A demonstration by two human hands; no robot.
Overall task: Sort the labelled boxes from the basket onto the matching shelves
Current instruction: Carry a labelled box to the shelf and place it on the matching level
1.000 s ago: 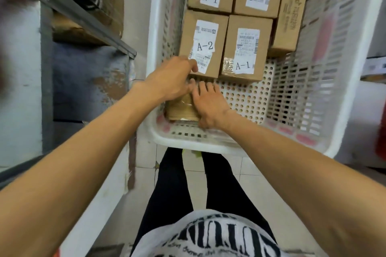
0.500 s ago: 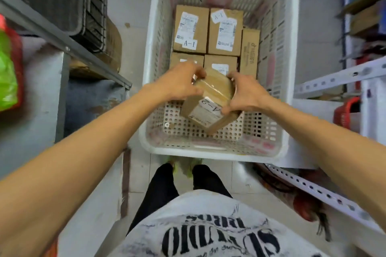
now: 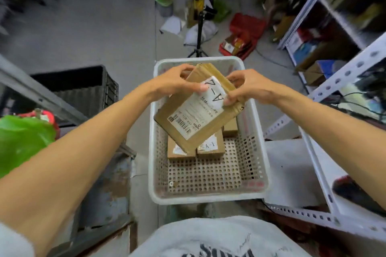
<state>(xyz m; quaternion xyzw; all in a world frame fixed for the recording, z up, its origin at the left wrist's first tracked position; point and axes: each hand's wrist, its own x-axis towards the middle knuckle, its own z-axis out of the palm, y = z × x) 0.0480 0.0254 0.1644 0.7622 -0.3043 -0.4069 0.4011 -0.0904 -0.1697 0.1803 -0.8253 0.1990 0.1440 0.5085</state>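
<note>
Right of your grip stands the white rack point(image 3: 342, 73). Its perforated upright passes behind your right forearm, and its contents are too blurred to read. Left of and below the grip runs a grey shelf point(image 3: 41, 95), with rusted paint on the panel beneath it. Directly under the grip sits the white basket point(image 3: 208, 200), on the floor between the 2 shelving units. A black crate point(image 3: 83, 87) sits left of the grip, behind the grey shelf rail. A green bag point(image 3: 23, 140) lies further left and lower, beside your left forearm. Beyond the grip a tripod point(image 3: 198, 27) stands on the floor.

You hold the A-2 box point(image 3: 188, 119) in both hands above the basket and clear of it. It is tilted, with its near end lower, and its label point(image 3: 198, 110) faces you with "A-2" upside down. Your left hand point(image 3: 173, 85) grips the far left corner, thumb pressed on the label. Your right hand point(image 3: 248, 87) pinches the far right edge, thumb beside the "A-2" mark.

Under the held box, 3 boxes show in the basket's far half:
1. The A-1 box point(image 3: 211, 148).
2. A box point(image 3: 179, 153) touching its left side, label partly hidden.
3. A small box point(image 3: 229, 127) to the right, with no label in view.
</note>
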